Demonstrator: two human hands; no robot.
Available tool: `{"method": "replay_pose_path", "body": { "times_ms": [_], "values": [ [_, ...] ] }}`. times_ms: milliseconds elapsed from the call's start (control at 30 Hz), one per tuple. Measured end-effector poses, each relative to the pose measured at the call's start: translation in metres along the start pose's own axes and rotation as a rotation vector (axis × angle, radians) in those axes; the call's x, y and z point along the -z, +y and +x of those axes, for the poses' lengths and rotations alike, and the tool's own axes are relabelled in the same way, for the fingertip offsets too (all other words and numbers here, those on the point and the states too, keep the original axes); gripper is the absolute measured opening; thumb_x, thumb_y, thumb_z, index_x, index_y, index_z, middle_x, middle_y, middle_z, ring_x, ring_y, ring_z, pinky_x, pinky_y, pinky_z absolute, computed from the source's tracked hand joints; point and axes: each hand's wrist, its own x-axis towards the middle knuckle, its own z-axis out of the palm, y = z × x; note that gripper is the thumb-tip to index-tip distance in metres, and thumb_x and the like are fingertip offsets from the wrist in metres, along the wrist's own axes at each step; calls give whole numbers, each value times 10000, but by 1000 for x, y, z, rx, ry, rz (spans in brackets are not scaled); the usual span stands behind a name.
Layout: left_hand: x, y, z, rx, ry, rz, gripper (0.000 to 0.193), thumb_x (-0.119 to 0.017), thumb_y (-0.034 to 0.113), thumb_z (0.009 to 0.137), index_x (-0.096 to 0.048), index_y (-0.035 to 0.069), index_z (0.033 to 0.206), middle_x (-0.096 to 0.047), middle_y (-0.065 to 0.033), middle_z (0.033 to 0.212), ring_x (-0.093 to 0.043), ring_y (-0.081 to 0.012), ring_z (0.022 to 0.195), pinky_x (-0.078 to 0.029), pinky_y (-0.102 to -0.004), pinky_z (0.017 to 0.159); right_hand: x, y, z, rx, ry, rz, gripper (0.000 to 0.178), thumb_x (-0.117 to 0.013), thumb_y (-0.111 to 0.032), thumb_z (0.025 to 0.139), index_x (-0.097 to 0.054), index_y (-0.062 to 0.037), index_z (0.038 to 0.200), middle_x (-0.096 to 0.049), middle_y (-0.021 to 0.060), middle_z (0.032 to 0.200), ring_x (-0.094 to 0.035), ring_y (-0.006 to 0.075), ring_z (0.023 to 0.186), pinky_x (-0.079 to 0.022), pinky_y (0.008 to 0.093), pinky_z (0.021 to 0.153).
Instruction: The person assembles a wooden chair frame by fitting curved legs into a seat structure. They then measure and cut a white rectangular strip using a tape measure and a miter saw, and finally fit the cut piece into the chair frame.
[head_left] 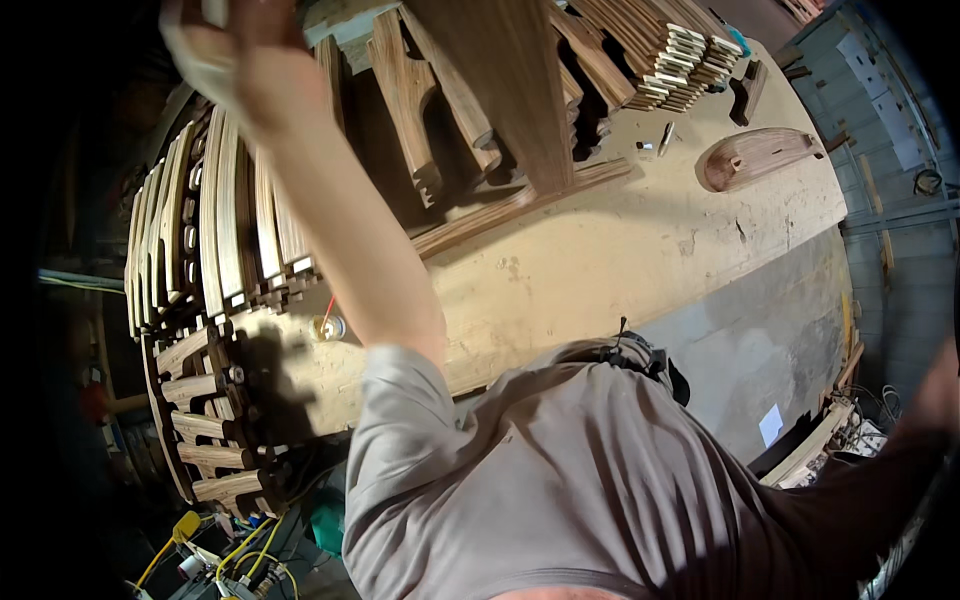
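Note:
My left arm stretches up across the table to the upper left, where my left hand is smeared by motion and partly cut off by the top edge. Its fingers cannot be made out, nor whether anything is in them. Nearest to it are rows of curved wooden slats. To the right of my forearm, a wide dark wooden board rises toward me, its lower end at a long wooden strip. Shaped wooden legs lie behind that strip. My right arm runs out at the right edge, with its hand outside the picture.
A small jar with a red stick stands near the table's left part. Stacked wooden pieces lie at the back. A rounded wooden piece rests at the right. Notched wooden parts and yellow cables are at lower left.

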Motion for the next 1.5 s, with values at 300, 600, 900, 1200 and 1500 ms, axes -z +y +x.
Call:
{"method": "replay_pose_path", "body": {
  "times_ms": [300,600,900,1200,1500],
  "values": [
    [-67,-103,-169,449,255,1156,776,-990,295,587,-623,-78,1159,-711,-164,1070,-672,-304,1034,-539,-406,974,-292,54,-231,-898,-188,962,269,-692,-94,843,-627,-48,1101,-606,28,828,-596,115,657,-493,254,549],
    [-170,-73,-86,316,166,1237,788,-930,438,648,-620,-101,1131,-702,-177,1066,-690,-262,897,-604,-331,808,-463,150,-425,-1197,-433,1022,193,-658,-132,823,-629,-6,966,-623,124,690,-601,224,481,-474,372,452],
    [-285,-112,-83,683,-397,1099,735,-933,313,559,-638,-59,1120,-684,-107,994,-654,-195,880,-541,-334,815,-494,268,-347,-767,-85,896,515,-711,-306,899,-601,7,1294,-653,210,1208,-663,359,1037,-528,413,911],
    [-326,-161,-203,1245,-1145,1266,719,-951,558,470,-655,-60,688,-637,-154,599,-640,-221,560,-512,-345,554,-349,288,-286,-823,329,2003,1153,-600,-807,770,-162,-133,1597,-347,211,1576,-375,425,1425,-322,544,1163],
    [-231,-105,-356,1338,-1014,826,916,-943,511,485,-627,-29,1154,-721,-225,958,-698,-377,923,-552,-410,833,-403,250,-366,-662,394,2357,820,-548,-637,920,-473,6,1423,-439,217,1505,-435,372,1380,-377,455,1128]
  ]
}}
